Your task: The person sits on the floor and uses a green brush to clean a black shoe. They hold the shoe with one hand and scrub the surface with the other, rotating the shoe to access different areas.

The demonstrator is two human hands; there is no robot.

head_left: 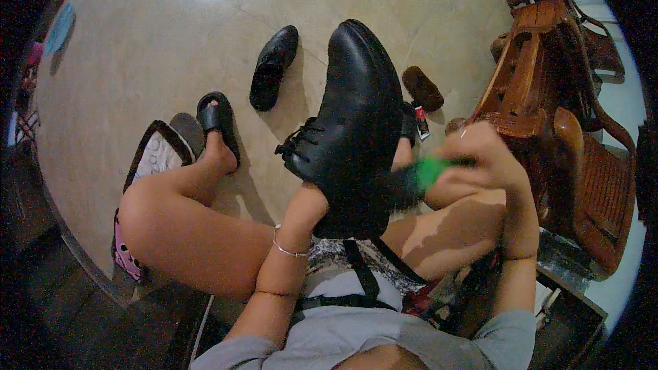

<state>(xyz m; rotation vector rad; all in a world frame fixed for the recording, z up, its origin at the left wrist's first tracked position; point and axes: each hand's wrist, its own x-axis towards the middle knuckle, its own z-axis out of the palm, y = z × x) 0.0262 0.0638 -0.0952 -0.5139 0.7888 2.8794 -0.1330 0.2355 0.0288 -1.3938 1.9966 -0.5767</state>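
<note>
A black leather lace-up shoe (360, 128) is held up in front of me, toe pointing away and its laces on the left. My left hand (310, 204) reaches into the shoe's opening; the fingers are hidden inside, and only the wrist area shows. On the right, my right hand (475, 156) grips a green-handled brush (431, 172), blurred as if in motion. Its dark bristles meet or nearly meet the shoe's right side near the heel. The matching black shoe (275, 69) stands on the floor farther off to the left.
A brown oblong brush or pad (423, 88) lies on the tiled floor (154, 61), near a small red, white and black tube (421, 122). Carved wooden furniture (545, 87) stands close on the right. My left foot wears a black slide sandal (216, 118). A blue object (60, 29) is far left.
</note>
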